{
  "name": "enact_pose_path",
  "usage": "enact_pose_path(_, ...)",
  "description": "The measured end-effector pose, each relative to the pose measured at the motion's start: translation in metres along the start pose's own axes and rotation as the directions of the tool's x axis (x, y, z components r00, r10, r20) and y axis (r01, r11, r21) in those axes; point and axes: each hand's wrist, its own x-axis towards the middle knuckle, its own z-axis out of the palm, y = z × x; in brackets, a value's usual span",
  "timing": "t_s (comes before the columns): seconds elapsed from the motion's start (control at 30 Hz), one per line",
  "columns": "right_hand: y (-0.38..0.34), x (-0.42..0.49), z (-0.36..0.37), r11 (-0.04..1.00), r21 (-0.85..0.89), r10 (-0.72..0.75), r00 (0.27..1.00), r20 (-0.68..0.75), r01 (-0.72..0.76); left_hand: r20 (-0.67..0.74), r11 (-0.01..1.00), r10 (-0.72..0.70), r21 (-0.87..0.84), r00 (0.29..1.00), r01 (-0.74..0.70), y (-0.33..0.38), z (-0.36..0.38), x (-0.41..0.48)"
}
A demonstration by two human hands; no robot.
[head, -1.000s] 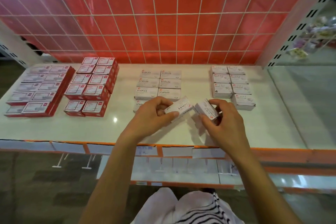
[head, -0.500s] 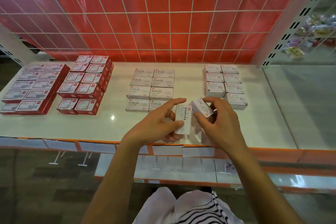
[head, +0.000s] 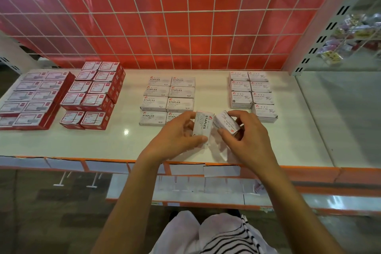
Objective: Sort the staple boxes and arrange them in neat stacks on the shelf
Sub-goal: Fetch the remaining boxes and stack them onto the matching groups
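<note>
The white STAPLES box (head: pixel 203 127) stands on end near the front of the shelf (head: pixel 288 142), with its printed face towards us. The left hand (head: pixel 177 137) pinches it, thumb on the near lower edge and fingers behind. Just beside it, the right hand (head: pixel 246 140) grips a tilted white box (head: pixel 226 122), fingertips curled over its ends. The upper corners of the two boxes almost meet. We cannot tell whether either box rests on the shelf.

Behind the left hand lies the staples group (head: pixel 168 97), flat rectangular white cartons in two columns of four. We count eight tops, the front right one partly covered by the fingers. To the right sits the paper clip group (head: pixel 250 94), seven tops, three on the left and four on the right.

A bare lane separates these two groups. More open surface runs along the front edge on the left, and another stretch lies right of the hands.

Further left are the red boxes (head: pixel 92 93), ten tops in five rows of two, piled several deep. Beyond them the flatter red cartons (head: pixel 35 97) reach the frame edge.

The shelf is smooth, glossy and white. Its orange front lip (head: pixel 292 172) carries white label strips. A white wire grid (head: pixel 185 16) over a red panel closes the back.
</note>
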Motion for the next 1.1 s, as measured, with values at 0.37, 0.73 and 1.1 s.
enact_pose_path(0.37, 0.002, 0.005, 0.001, 1.000, -0.016, -0.017, 1.000, -0.006, 0.017, 0.061, 0.985, -0.026, -0.170, 0.998, 0.037, 0.005, -0.001, -0.001)
enact_pose_path(0.73, 0.004, 0.012, 0.000, 0.999, 0.006, -0.032, 0.999, -0.016, 0.032, 0.082, 0.967, -0.047, -0.246, 0.996, 0.066, 0.008, 0.001, 0.007)
enact_pose_path(1.1, -0.005, 0.015, -0.001, 0.993, 0.047, -0.106, 0.994, 0.025, 0.105, 0.010, 0.933, -0.040, -0.357, 0.999, 0.041, 0.004, 0.002, 0.013)
